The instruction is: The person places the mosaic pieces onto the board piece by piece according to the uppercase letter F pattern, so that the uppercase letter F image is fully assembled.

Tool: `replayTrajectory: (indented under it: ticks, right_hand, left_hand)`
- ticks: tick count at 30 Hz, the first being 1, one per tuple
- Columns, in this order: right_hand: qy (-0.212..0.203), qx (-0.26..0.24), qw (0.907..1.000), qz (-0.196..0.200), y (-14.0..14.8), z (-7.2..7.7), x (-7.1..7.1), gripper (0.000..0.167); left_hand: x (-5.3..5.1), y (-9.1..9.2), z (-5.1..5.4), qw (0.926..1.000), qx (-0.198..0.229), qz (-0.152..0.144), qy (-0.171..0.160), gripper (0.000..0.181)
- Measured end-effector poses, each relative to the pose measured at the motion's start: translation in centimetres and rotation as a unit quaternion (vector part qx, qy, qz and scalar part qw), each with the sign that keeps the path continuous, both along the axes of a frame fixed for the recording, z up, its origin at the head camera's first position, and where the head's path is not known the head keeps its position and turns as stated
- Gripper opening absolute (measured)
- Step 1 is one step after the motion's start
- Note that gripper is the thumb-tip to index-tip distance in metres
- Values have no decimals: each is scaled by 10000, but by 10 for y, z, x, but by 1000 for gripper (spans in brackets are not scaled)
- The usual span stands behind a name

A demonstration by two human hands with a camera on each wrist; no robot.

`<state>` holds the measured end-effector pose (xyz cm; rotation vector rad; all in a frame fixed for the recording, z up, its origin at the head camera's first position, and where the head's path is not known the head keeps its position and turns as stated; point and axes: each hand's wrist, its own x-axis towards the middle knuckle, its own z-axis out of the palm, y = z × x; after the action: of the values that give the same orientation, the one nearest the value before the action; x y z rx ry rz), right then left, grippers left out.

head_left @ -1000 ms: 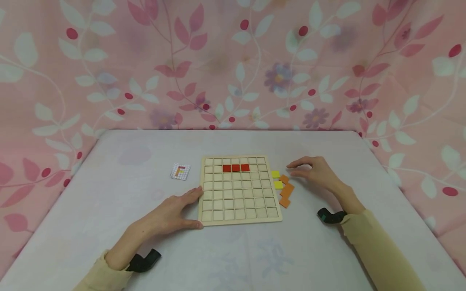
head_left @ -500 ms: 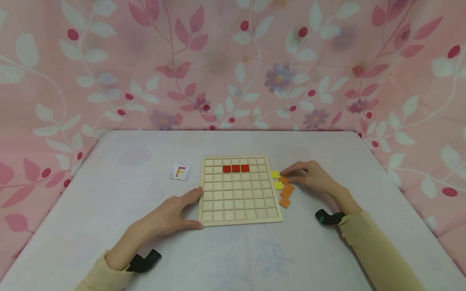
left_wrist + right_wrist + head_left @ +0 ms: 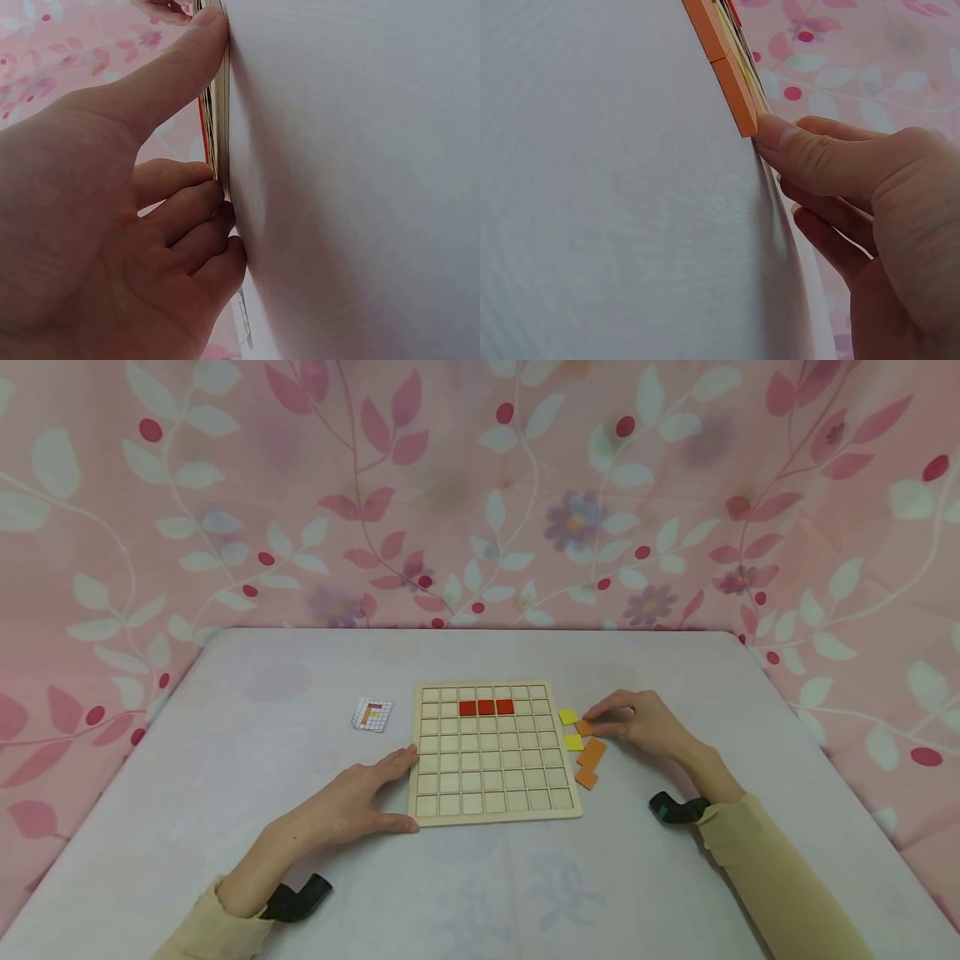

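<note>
A pale wooden grid board (image 3: 480,781) lies flat on the table, with three red square tiles (image 3: 486,707) in a row in its upper cells. My left hand (image 3: 341,806) rests at the board's left edge, thumb by the near corner and fingertips further up the side. At the right, my right hand (image 3: 648,722) holds a small orange tile (image 3: 584,727) between thumb and index finger, low at the table. Two yellow tiles (image 3: 573,742) and more orange tiles (image 3: 592,753) lie just beside the board's right edge. The right thumb (image 3: 799,154) meets an orange piece in the right wrist view.
A small card (image 3: 372,714) with a printed coloured grid pattern lies left of the board. The table (image 3: 510,893) has a white cloth. A pink floral curtain (image 3: 480,527) hangs behind it. Black camera mounts (image 3: 300,897) sit on both wrists.
My right hand has moved left and down to the orange tile beside the board. That tile and the upper yellow tile have turned slightly. The left hand has stayed still.
</note>
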<state>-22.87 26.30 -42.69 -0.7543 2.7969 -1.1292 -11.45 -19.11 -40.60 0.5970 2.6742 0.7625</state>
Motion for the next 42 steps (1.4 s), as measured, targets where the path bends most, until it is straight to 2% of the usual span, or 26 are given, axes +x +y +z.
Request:
replayTrajectory:
  ticks: [7,14,29,42]
  right_hand:
    - [298,-36,9995,60,0,-2,0,24]
    - [294,-67,9995,-2,0,-2,-1,22]
    - [545,-88,9984,123,-2,-1,1,24]
    - [693,25,9976,29,-4,1,1,23]
  left_hand:
    - [1,0,2,10000,-10,14,-2,101]
    - [1,1,2,10000,-12,13,-21,101]
    - [1,0,2,10000,-36,19,-25,101]
    - [1,-1,1,9999,53,-90,117,98]
